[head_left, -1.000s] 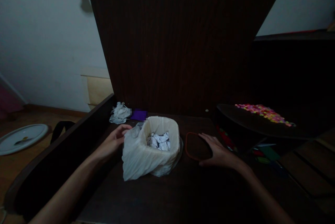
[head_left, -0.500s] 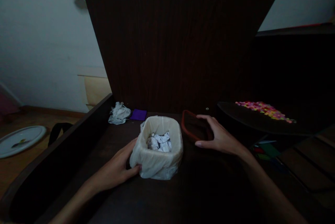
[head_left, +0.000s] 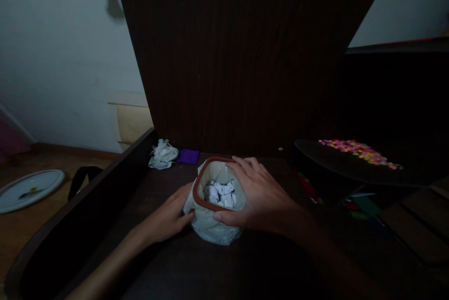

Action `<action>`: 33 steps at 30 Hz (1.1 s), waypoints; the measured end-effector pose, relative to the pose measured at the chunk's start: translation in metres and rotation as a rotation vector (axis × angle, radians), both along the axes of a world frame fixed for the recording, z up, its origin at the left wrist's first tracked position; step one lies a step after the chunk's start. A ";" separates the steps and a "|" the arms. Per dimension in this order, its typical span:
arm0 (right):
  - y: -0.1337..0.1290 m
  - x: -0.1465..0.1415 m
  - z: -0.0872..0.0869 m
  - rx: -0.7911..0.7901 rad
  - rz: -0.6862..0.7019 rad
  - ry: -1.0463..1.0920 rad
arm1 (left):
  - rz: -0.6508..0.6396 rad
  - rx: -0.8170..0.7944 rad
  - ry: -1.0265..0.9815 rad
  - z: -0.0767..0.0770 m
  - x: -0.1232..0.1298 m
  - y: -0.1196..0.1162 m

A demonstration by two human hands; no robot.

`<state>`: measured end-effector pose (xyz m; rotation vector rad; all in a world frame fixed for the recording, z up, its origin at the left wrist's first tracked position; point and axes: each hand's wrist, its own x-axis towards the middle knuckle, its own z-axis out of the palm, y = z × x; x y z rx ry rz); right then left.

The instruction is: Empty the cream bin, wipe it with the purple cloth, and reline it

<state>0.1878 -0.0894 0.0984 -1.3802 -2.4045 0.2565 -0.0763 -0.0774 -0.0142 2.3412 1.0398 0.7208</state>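
Observation:
A small bin [head_left: 217, 232] lined with a whitish plastic bag stands on the dark surface in front of me. Crumpled white paper [head_left: 220, 193] lies inside it. Around the bin's mouth sits a brown rim ring [head_left: 198, 187], its right side covered by my fingers. My right hand [head_left: 261, 195] grips this ring from the right, thumb at the front and fingers at the back. On the left, my left hand [head_left: 170, 218] is curved against the bagged side of the bin, thumb in front, its other fingers partly hidden behind.
A crumpled plastic bag [head_left: 164, 154] and a purple square [head_left: 188, 156] lie at the back left. A tall dark panel [head_left: 224, 66] closes off the back. To the right is a dark shelf [head_left: 315, 155] with colourful small pieces [head_left: 361, 153]. A raised edge [head_left: 87, 202] runs along the left.
My right hand has brought the brown rim ring leftward from beside the bin onto its mouth. My left hand stays at the bin's side. The view has shifted slightly.

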 end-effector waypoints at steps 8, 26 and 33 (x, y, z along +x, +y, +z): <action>0.003 0.006 0.007 -0.128 0.032 -0.017 | 0.060 -0.039 -0.066 0.026 -0.016 -0.015; 0.013 0.056 -0.007 -0.308 0.055 0.175 | 0.091 0.045 -0.206 0.047 0.020 -0.004; 0.014 0.058 -0.020 -0.309 0.122 0.243 | 0.092 0.074 -0.215 0.040 0.021 -0.005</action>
